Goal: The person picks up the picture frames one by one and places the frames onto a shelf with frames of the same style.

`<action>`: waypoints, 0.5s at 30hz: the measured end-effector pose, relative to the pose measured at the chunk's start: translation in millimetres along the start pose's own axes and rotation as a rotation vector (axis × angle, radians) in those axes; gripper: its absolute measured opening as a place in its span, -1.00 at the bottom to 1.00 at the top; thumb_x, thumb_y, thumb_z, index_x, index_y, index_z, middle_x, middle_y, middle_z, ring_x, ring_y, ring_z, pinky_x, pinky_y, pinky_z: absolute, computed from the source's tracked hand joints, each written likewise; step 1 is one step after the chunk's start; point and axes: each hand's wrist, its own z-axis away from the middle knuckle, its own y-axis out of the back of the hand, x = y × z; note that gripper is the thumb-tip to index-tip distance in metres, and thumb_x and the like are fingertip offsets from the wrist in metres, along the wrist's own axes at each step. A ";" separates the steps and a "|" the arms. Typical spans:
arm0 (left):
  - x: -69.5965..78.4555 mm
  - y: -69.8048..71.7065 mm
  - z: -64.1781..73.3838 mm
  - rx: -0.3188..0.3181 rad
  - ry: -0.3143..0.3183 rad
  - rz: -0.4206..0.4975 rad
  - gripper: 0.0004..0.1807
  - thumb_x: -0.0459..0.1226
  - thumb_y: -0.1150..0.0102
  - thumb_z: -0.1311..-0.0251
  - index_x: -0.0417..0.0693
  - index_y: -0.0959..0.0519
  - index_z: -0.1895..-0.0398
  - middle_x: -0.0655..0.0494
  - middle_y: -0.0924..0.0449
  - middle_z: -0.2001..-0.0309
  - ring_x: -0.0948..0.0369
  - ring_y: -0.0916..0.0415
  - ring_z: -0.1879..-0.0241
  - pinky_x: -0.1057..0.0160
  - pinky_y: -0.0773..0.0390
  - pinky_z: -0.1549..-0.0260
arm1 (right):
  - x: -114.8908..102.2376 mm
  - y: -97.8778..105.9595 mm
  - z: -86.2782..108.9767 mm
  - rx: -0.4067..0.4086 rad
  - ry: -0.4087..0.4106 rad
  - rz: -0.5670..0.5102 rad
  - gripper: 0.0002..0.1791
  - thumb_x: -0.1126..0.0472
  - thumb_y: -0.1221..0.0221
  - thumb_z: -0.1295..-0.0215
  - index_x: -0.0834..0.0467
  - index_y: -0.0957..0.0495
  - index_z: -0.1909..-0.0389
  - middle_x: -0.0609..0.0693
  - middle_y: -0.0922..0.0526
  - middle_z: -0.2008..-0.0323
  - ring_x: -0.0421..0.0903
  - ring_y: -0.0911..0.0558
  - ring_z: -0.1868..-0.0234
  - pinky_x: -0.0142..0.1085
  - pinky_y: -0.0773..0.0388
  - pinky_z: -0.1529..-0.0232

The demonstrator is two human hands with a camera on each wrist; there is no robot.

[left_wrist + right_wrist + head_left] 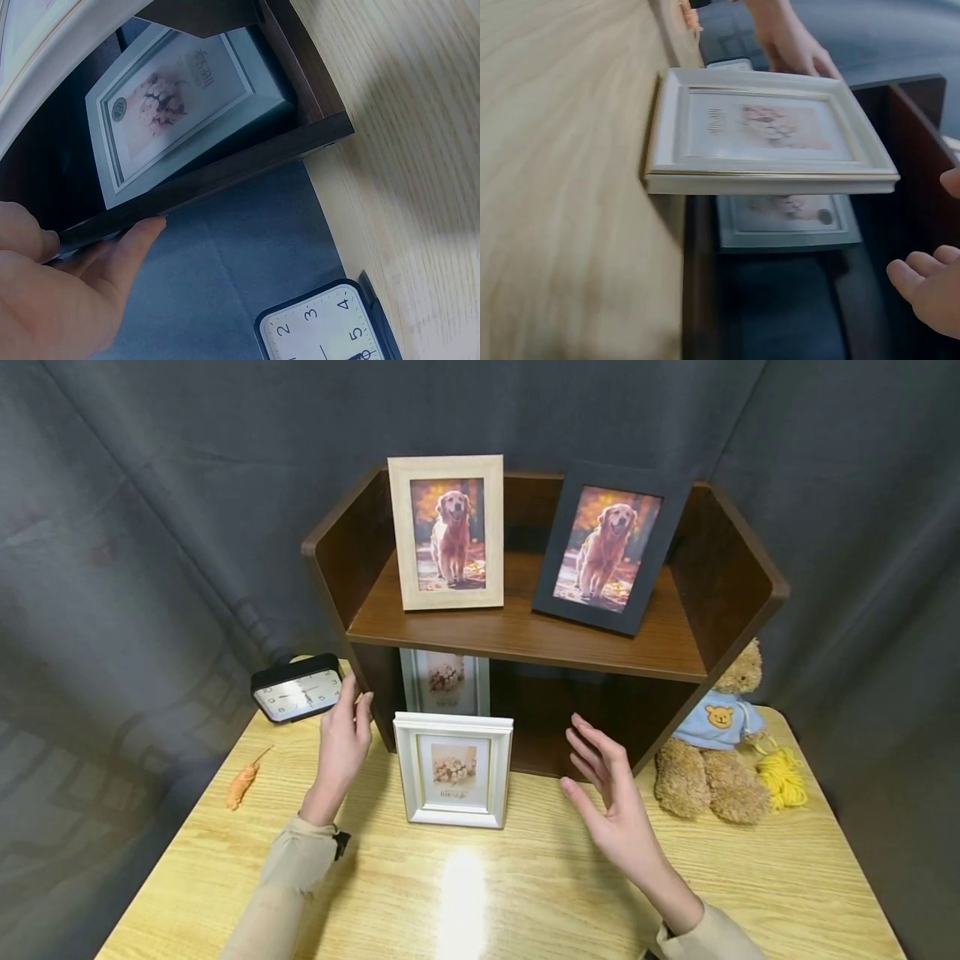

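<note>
A dark brown two-tier shelf (738,568) stands on the table. My left hand (343,745) holds the front edge of its left side panel (225,169), thumb on one side and fingers on the other. My right hand (618,814) hovers before the right part of the lower tier, fingers spread, holding nothing. A white picture frame (498,768) stands upright on the table between both hands. Behind it, a grey-green frame (262,124) stands inside the lower tier, partly hidden in the head view. On the top tier are a cream frame (401,539) and a tilted black frame (558,552).
A black alarm clock (296,689) is left of the shelf, near a small orange bundle (242,785). To the right sit a teddy bear (716,760) in a blue shirt and a yellow yarn bundle (782,779). Dark curtains (187,485) surround the table (375,902).
</note>
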 end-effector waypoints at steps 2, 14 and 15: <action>-0.1 0.0 0.3 0.003 0.000 0.002 -0.67 -0.46 -0.12 -0.57 -0.30 -0.45 -0.31 -0.31 -0.68 0.15 -0.14 -0.63 0.39 -0.21 -0.62 0.36 | 6.2 -2.9 1.7 -0.009 0.003 -0.003 -0.17 0.73 -0.12 -0.38 0.32 -0.11 -0.61 0.22 -0.15 -0.64 0.03 -0.33 -0.58 -0.26 -0.35 -0.47; -1.2 -0.2 0.8 0.010 -0.008 0.003 -0.69 -0.47 -0.13 -0.56 -0.29 -0.47 -0.28 -0.30 -0.67 0.24 -0.15 -0.62 0.41 -0.22 -0.61 0.38 | 28.7 -19.6 4.0 -0.080 -0.019 -0.007 -0.26 0.69 -0.21 -0.35 0.34 -0.27 -0.52 0.23 -0.18 -0.62 -0.12 -0.33 -0.56 -0.23 -0.34 -0.48; -1.2 -0.1 0.8 0.011 -0.007 0.003 -0.69 -0.47 -0.12 -0.56 -0.29 -0.47 -0.28 -0.30 -0.67 0.25 -0.15 -0.62 0.41 -0.22 -0.61 0.38 | 30.4 -21.2 4.0 -0.086 -0.015 -0.010 -0.26 0.69 -0.21 -0.36 0.34 -0.28 -0.52 0.24 -0.18 -0.62 -0.13 -0.33 -0.56 -0.24 -0.34 -0.48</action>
